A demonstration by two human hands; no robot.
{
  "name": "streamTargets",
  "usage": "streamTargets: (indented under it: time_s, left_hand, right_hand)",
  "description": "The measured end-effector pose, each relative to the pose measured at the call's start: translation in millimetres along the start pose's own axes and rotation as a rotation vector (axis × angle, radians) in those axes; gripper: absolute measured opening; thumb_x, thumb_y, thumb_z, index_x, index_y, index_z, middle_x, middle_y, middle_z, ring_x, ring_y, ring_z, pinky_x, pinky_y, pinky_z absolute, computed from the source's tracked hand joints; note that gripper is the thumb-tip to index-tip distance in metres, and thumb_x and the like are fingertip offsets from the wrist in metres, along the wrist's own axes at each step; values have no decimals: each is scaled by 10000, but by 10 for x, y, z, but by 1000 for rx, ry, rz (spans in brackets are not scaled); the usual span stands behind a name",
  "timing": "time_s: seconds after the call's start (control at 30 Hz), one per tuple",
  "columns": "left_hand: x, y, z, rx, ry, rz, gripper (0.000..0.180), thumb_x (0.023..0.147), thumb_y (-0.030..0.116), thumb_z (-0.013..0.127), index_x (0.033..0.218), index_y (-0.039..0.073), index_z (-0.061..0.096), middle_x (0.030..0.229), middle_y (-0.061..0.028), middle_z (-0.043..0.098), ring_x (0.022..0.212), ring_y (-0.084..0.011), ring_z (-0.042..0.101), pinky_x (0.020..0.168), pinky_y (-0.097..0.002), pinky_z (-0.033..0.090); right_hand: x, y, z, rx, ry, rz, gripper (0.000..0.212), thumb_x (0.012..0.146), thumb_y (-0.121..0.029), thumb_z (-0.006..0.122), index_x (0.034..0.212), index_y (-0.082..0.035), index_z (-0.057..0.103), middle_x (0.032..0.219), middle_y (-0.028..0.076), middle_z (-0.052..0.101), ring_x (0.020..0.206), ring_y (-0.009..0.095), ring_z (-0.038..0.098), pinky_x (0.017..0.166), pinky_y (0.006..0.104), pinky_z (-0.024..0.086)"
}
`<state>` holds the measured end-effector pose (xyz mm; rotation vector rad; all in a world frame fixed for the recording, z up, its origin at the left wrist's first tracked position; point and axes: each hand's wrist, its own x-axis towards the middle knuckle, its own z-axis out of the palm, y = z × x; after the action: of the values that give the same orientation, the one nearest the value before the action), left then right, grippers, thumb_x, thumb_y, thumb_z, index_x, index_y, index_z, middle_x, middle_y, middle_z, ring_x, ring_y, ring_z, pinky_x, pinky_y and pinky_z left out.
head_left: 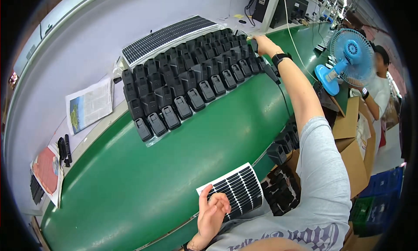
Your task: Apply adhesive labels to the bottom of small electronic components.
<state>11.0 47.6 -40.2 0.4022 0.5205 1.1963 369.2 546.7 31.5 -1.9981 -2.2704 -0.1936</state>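
Observation:
My right hand reaches to the far end of a block of black plastic units set in close rows. Its fingers are curled around a black plastic unit there, partly hidden by the hand. Near the front edge of the green table, my left hand is raised with the index finger stretched out and the others loosely bent; nothing shows in it. Just behind it, a white sheet with rows of black stickers overhangs the table edge close to my body, its near side curving down.
Behind the units lies a larger sheet of black stickers. A newspaper and black pens lie along the left ledge. At right are a blue fan, an open cardboard box and another person.

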Motion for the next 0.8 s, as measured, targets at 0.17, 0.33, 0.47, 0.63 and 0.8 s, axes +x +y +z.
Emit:
streamTargets:
  time_s: [0.17, 0.33, 0.47, 0.63, 0.8]
  left_hand:
    - [0, -13, -11, -25, -24, 9, 635, 887, 177, 479, 1447, 141, 183, 1067, -139, 475, 861, -203, 468, 766, -336, 384]
    - [-5, -14, -31, -24, -17, 35, 625, 886, 158, 471, 1447, 140, 196, 1070, -139, 468, 868, -201, 466, 768, -340, 392]
    - [13, -6, 65, 43, 5, 3, 638, 874, 230, 504, 1441, 151, 225, 1049, -100, 471, 822, -172, 437, 726, -329, 368]
    - [2, 6, 45, 52, 21, 30, 630, 872, 220, 504, 1435, 138, 233, 1048, -102, 469, 823, -172, 435, 725, -325, 367]
    - [11, 5, 70, 58, -6, 36, 620, 872, 213, 505, 1431, 136, 247, 1044, -104, 473, 820, -171, 434, 723, -320, 367]
  right_hand:
    - [28, -11, 56, 27, -101, -39, 591, 656, 40, 574, 1242, -21, 531, 1156, 247, 592, 1067, 396, 567, 858, 422, 491]
    - [-105, -73, 86, 413, -81, 7, 578, 691, -52, 629, 1257, -1, 523, 1124, 213, 625, 1024, 324, 610, 827, 380, 504]
    - [-193, 264, 173, 603, 0, 109, 606, 690, -120, 704, 1264, -20, 536, 1088, 174, 647, 992, 243, 628, 818, 337, 507]
    - [-208, -20, 215, 469, 106, 58, 604, 671, -140, 754, 1238, -42, 568, 1170, 202, 613, 1060, 321, 602, 930, 354, 470]
    - [-207, 173, 212, 574, 42, 119, 631, 665, -162, 725, 1239, 27, 544, 1188, 219, 601, 1072, 315, 599, 928, 336, 465]
